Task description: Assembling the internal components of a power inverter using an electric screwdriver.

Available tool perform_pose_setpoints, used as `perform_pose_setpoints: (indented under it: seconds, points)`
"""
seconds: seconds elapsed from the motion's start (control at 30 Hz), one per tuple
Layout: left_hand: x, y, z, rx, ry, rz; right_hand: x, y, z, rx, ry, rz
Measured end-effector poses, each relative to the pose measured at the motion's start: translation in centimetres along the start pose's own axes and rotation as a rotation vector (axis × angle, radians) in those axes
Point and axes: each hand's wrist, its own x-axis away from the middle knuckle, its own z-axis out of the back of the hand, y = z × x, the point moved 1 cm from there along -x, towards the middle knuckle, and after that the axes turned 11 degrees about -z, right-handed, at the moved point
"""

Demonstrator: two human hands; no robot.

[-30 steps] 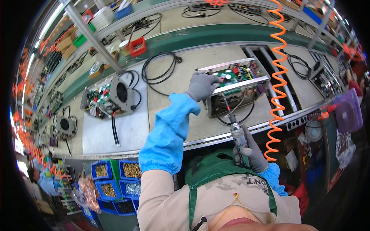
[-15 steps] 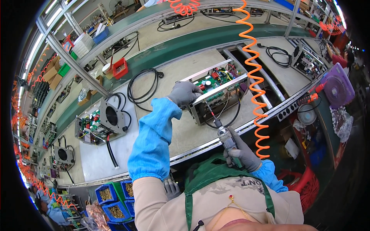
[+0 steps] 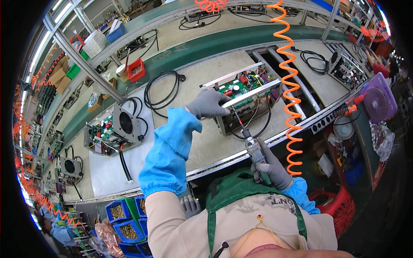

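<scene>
**Power screwdriver stood at the near rail of an open electronic unit**

The unit sat on the pale tabletop, in front of the person and a little right of centre, its green circuit board showing between two bare metal rails. The gloved right hand was closed around the power screwdriver, whose slim bit slanted up to the left end of the near rail; whether the tip had seated could not be told. The gloved left hand lay at that same end, fingers bent against the rail near the bit; whether it gripped or merely rested there was unclear.

A black cable lay coiled left of the unit. Farther left stood another unit with a round black fan. An orange coiled hose hung just to the right, and a red bin stood beyond the cable.
</scene>
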Motion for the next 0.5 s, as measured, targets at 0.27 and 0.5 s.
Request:
perform_pose_setpoints:
  seconds: [0.27,0.5]
  points:
    - [0.3,0.4,-2.1,-0.107,0.266,0.043,0.2,0.5,-0.6,-0.002,0.044,0.041]
    - [0.3,1.1,-1.8,-0.15,0.287,0.031,0.4,0.2,-1.3,-0.038,0.063,0.034]
